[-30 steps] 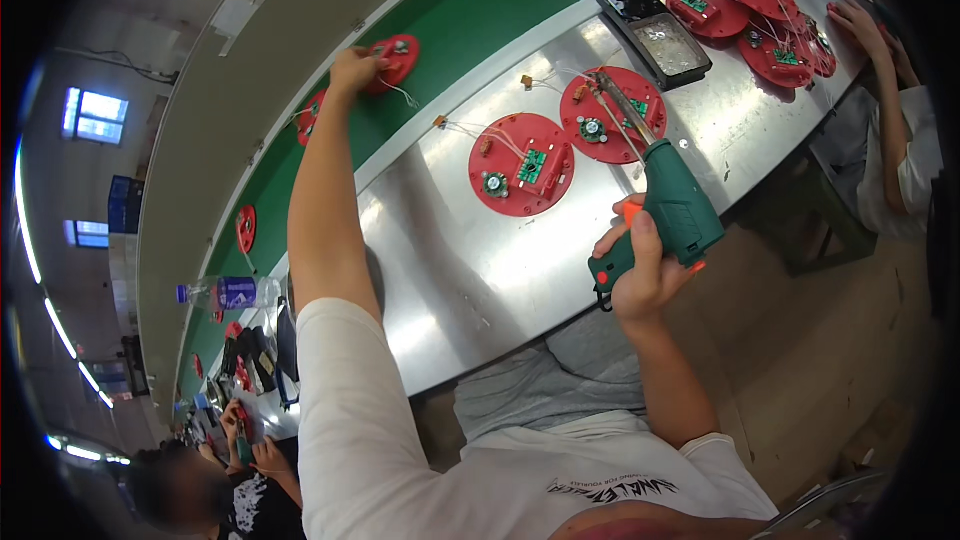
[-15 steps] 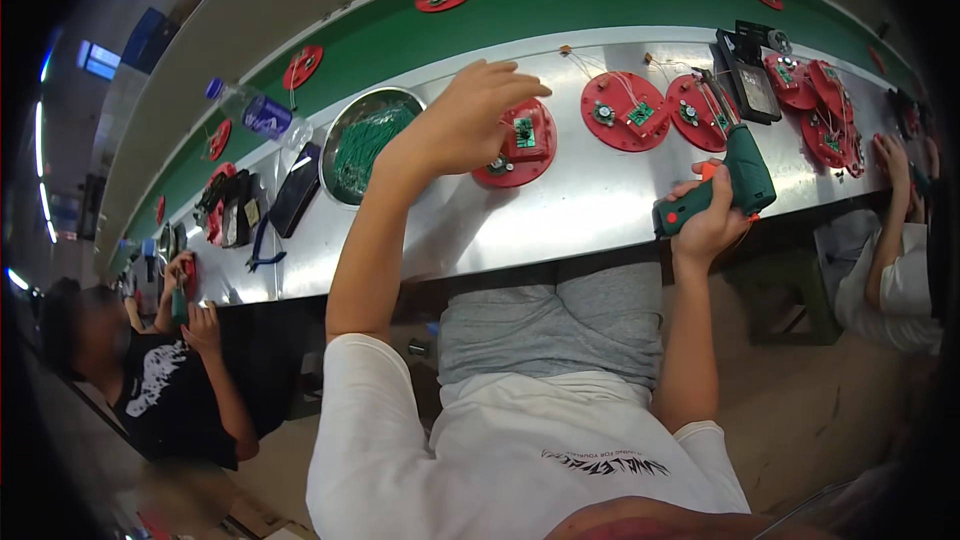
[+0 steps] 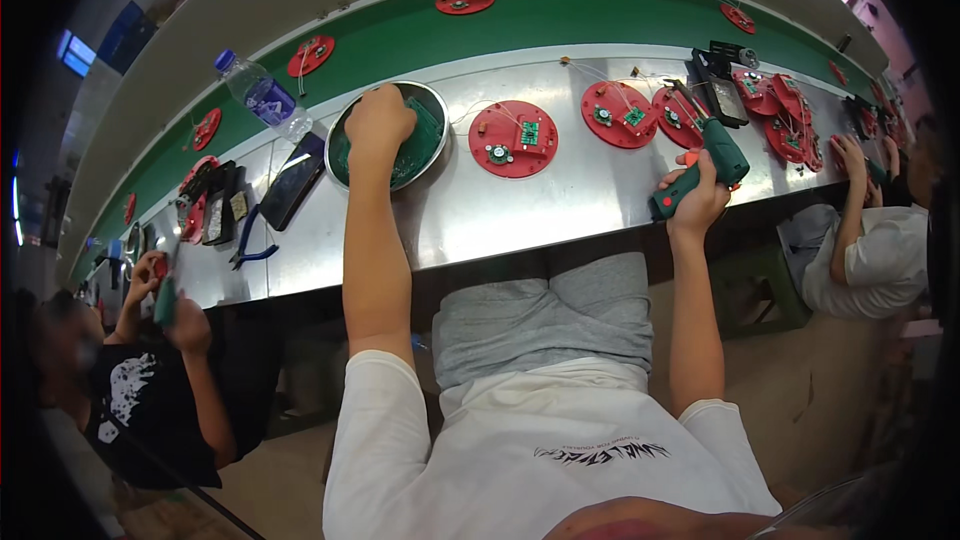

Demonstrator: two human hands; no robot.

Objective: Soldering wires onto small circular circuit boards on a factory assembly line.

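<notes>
My left hand [image 3: 382, 122] reaches down into a round metal bowl [image 3: 444, 148] holding a heap of thin green wires [image 3: 418, 145]. The back of the hand faces up and its fingertips are hidden, so what they grip does not show. In my right hand [image 3: 700, 202] is a green soldering gun [image 3: 722, 156] with red buttons, its tip pointing away from me over the bench. Right of the bowl lies a red round plate [image 3: 513, 162] with a small green circuit board [image 3: 536, 133] and thin wires. Beyond the gun are two similar plates, one a red disc [image 3: 618, 136].
Left of the bowl are a water bottle [image 3: 262, 100], a dark phone [image 3: 297, 183] and blue-handled pliers [image 3: 250, 240]. Stacked red plates [image 3: 790, 130] and a black box [image 3: 722, 90] lie at right. More plates rest on the green strip [image 3: 560, 20]. Co-workers sit on both sides.
My left hand has moved left from above the red plate into the metal bowl, uncovering that plate. My right hand keeps the soldering gun in nearly the same place.
</notes>
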